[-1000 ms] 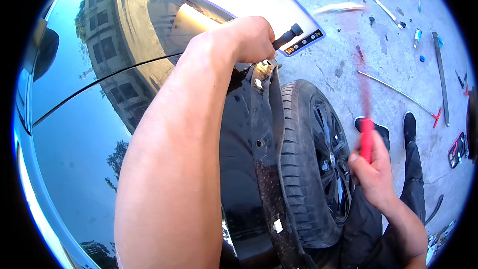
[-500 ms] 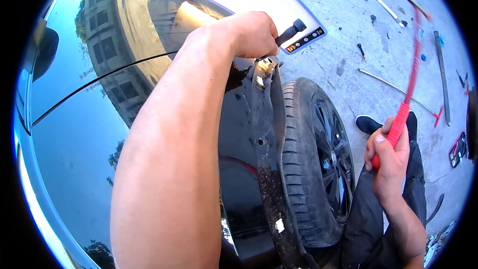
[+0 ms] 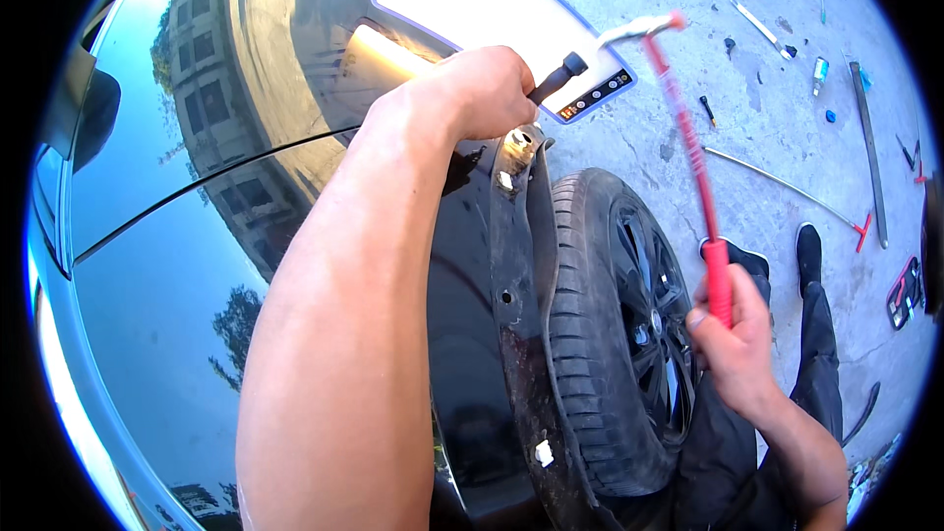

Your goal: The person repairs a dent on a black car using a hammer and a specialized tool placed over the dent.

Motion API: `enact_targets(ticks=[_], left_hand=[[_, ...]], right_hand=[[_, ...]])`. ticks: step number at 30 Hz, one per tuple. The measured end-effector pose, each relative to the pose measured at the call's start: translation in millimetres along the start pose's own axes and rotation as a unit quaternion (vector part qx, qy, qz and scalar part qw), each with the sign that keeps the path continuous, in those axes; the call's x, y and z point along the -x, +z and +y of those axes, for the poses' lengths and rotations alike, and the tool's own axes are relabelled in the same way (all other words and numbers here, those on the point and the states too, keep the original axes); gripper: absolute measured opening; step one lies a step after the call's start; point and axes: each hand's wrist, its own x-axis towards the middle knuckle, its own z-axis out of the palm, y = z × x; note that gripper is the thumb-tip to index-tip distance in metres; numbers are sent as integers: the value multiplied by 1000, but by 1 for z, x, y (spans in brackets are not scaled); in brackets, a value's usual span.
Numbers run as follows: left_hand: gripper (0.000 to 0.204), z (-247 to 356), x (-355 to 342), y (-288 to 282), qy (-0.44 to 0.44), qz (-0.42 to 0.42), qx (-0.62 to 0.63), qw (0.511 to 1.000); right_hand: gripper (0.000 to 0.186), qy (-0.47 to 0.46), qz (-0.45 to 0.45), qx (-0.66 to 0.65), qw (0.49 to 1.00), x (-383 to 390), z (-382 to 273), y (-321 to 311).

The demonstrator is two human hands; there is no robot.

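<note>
My left hand point(image 3: 492, 93) is closed round a short black rod point(image 3: 559, 77) with a thick round end. The hand rests by the upper end of the bare wheel arch edge point(image 3: 521, 236) on a dark, glossy car panel point(image 3: 472, 334). Whether the rod's far end touches the metal is hidden by my fingers. My right hand point(image 3: 733, 334) grips the red handle of a slim hammer point(image 3: 698, 182), held upright over the floor beside the wheel. Its metal head point(image 3: 644, 29) hangs in the air close to the rod's thick end, apart from it.
A black-rimmed tyre point(image 3: 580, 334) stands under the arch. Behind my left hand a bright white light panel point(image 3: 492, 0) leans by the car. A T-handled rod point(image 3: 787, 182), a long dark bar point(image 3: 869, 157), a white stick point(image 3: 762, 28) and several small tools lie on the concrete floor.
The hammer has swung left, from the far right to near the rod's end. My right hand has moved a little left. My left hand keeps its grip on the rod.
</note>
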Motion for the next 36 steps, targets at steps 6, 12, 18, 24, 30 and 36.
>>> enact_targets(ticks=[6, 12, 18, 24, 30, 36], left_hand=[[27, 0, -15, 8, 3, -9, 3, 1000], [26, -3, -9, -4, -14, 17, -18, 1000], [26, -5, -10, -1, -33, 1, -14, 999], [27, -8, -7, -3, -36, -9, 23, 999], [26, -11, -6, -5, -46, 1, 44, 998], [28, -1, -10, -4, -77, -47, 45, 995]], right_hand=[[17, -6, 83, -150, 985, -8, -10, 11], [18, -26, 106, -136, 985, -15, -17, 3], [17, 42, -1, -58, 997, -11, -16, 7], [19, -37, 88, -150, 984, -16, -12, 16], [17, -9, 92, -146, 985, -19, -23, 12], [17, 46, 18, -27, 998, -13, -12, 4]])
